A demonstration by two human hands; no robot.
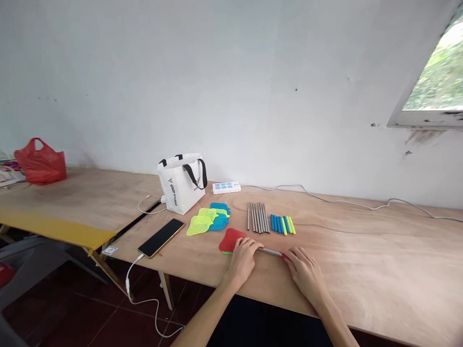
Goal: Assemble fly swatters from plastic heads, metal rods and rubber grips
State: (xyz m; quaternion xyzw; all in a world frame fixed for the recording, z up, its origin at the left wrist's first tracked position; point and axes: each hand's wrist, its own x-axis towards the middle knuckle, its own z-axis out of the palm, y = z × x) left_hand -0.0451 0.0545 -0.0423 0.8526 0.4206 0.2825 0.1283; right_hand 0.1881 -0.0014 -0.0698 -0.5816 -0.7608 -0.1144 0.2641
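My left hand rests on the wooden table, fingers curled round the joint between a red mesh swatter head and a thin metal rod. At the rod's other end sits a red handle tip, and my right hand closes its fingers over it. Just behind lie several metal rods in a row and several blue and yellow-green handle grips. A pile of yellow-green and blue swatter heads lies to the left.
A white tote bag stands at the back, with a white power strip and its cable along the wall. A black phone lies charging near the front edge. A red plastic bag sits far left on a second table.
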